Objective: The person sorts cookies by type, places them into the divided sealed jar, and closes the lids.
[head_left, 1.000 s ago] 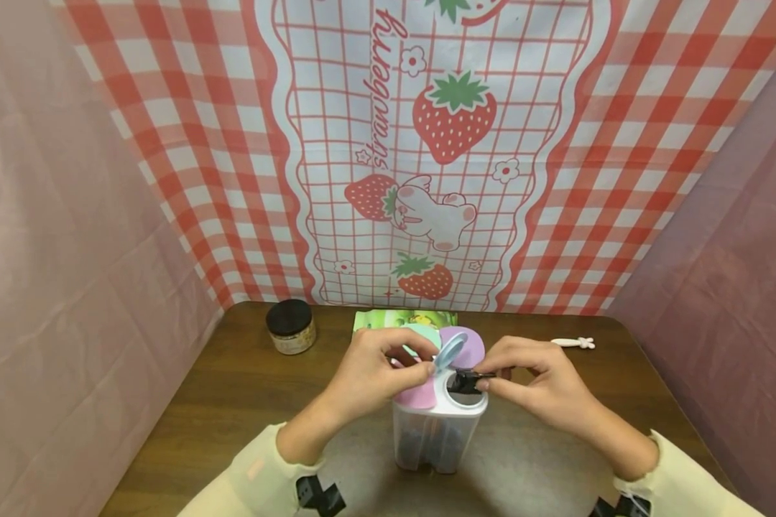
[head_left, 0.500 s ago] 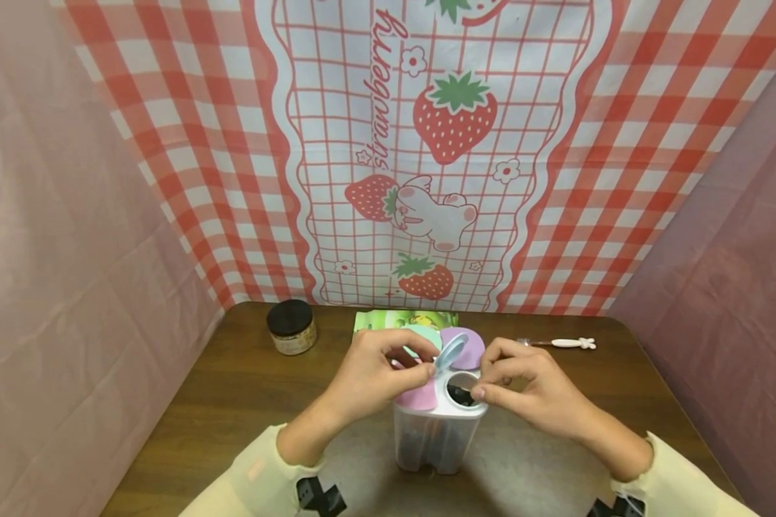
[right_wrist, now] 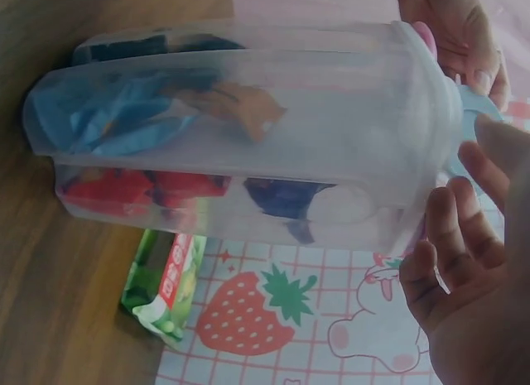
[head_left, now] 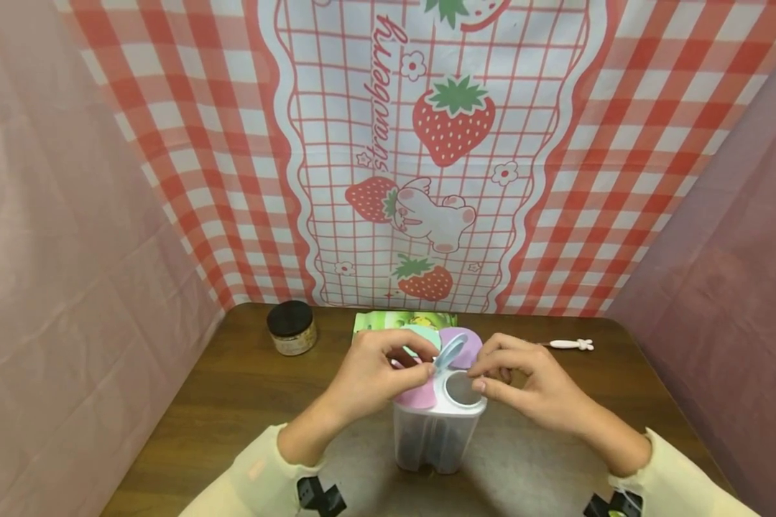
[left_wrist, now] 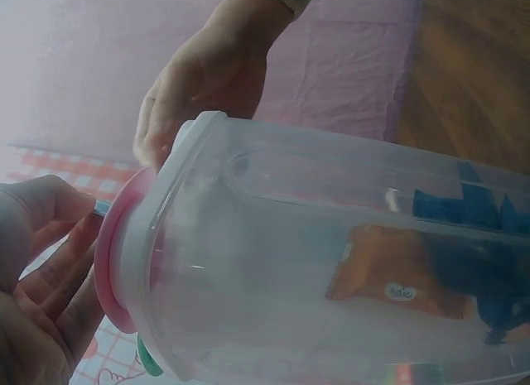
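Note:
Upright on the table stands a clear storage container (head_left: 436, 434) with a white top and several coloured flip lids. My left hand (head_left: 378, 366) pinches the raised light blue lid (head_left: 451, 350) between thumb and fingers. Below that lid the round opening (head_left: 463, 389) is uncovered. At the opening's right rim is my right hand (head_left: 533, 380), fingers bent loosely around nothing visible. Through the walls, the right wrist view shows blue packets (right_wrist: 116, 116), an orange packet (right_wrist: 240, 108), and red packets (right_wrist: 116, 190) in separate compartments. Pink (head_left: 417, 395) and purple (head_left: 460, 345) lids lie closed.
A black-lidded jar (head_left: 291, 327) stands at the back left of the table. Behind the container lies a green package (head_left: 381, 318). A white-handled utensil (head_left: 571, 345) rests at the back right, partly hidden by the right hand. A strawberry-print cloth (head_left: 453, 129) hangs behind.
The black packet that my right hand held at the opening has gone down into the container, out of the hand. My left hand still holds the blue lid up.

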